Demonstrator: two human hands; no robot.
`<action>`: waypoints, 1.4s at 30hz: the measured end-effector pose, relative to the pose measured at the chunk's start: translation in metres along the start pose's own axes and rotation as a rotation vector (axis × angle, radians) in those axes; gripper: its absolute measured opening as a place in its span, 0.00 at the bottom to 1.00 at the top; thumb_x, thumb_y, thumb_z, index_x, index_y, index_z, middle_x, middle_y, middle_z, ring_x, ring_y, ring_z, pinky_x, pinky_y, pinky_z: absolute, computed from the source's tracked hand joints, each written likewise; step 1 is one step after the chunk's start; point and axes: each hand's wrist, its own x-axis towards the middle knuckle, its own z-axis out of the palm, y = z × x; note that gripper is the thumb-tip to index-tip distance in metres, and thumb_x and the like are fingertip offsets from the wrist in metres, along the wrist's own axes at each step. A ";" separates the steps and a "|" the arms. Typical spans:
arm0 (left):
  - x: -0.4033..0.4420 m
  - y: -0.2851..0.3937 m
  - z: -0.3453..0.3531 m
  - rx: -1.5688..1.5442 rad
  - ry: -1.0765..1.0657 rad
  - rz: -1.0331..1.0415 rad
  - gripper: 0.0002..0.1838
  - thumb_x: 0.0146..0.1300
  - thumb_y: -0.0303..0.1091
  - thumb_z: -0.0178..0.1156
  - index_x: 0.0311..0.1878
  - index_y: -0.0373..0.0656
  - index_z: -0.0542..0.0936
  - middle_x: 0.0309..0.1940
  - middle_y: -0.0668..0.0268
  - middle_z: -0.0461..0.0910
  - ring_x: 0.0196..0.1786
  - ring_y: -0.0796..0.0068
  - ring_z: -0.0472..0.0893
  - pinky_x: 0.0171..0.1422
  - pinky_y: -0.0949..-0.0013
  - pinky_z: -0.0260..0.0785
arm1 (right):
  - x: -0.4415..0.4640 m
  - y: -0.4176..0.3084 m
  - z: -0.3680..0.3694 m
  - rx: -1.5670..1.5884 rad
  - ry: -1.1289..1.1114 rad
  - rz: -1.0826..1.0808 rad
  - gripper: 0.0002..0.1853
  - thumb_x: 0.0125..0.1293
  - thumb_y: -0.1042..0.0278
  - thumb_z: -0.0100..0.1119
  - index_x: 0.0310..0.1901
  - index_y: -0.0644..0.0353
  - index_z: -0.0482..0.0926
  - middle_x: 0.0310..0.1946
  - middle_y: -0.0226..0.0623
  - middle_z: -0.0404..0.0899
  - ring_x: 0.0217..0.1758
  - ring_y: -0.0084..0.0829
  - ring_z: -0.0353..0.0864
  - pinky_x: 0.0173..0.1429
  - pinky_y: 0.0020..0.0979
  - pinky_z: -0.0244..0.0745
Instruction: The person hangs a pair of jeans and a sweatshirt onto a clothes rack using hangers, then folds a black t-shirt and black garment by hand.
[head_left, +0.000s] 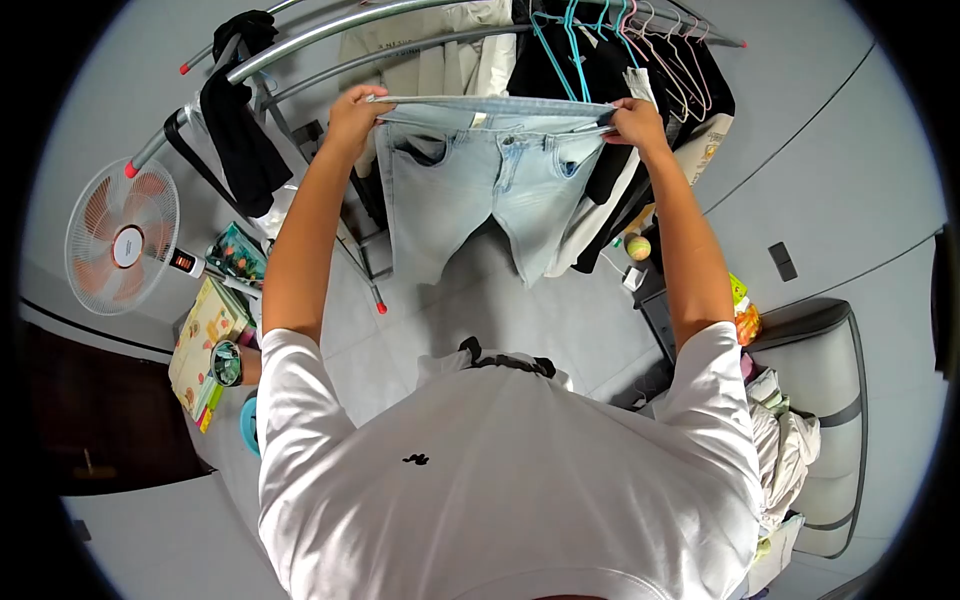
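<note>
Light blue jeans (440, 190) hang spread out in front of me, held up by the waistband with the front button and pockets facing me. My left hand (352, 118) is closed on the waistband at its left end. At the opposite end, my right hand (636, 126) grips the waistband too, so the top edge is pulled nearly straight between them. Both legs dangle above the grey floor (450, 310). Just behind the jeans is a metal clothes rack (330, 38) with garments on it.
Blue hangers (572, 50) and pink hangers (690, 75) hang on the rack among dark clothes. At left stand a fan (125, 240) and a cup (228, 363) by some books. A grey chair (825, 430) with piled clothes (785, 440) is at right.
</note>
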 end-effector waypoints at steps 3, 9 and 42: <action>0.006 -0.005 -0.006 0.119 0.012 0.095 0.15 0.56 0.15 0.60 0.46 0.40 0.81 0.35 0.71 0.82 0.35 0.79 0.78 0.40 0.76 0.68 | 0.000 -0.006 0.000 0.000 0.020 0.007 0.13 0.59 0.79 0.49 0.42 0.67 0.83 0.34 0.42 0.85 0.29 0.37 0.89 0.33 0.31 0.88; 0.015 0.009 -0.010 0.450 0.246 0.299 0.16 0.52 0.16 0.55 0.42 0.39 0.84 0.36 0.69 0.84 0.35 0.80 0.79 0.40 0.77 0.68 | -0.003 -0.022 -0.001 0.051 0.002 0.004 0.12 0.61 0.79 0.48 0.41 0.66 0.82 0.34 0.41 0.84 0.30 0.37 0.89 0.33 0.31 0.88; -0.009 0.008 0.001 0.265 0.153 -0.012 0.18 0.65 0.31 0.45 0.46 0.30 0.81 0.30 0.53 0.84 0.26 0.65 0.86 0.29 0.67 0.80 | -0.004 0.005 0.005 0.146 -0.116 0.099 0.08 0.63 0.78 0.51 0.41 0.67 0.78 0.32 0.41 0.82 0.30 0.35 0.87 0.34 0.31 0.87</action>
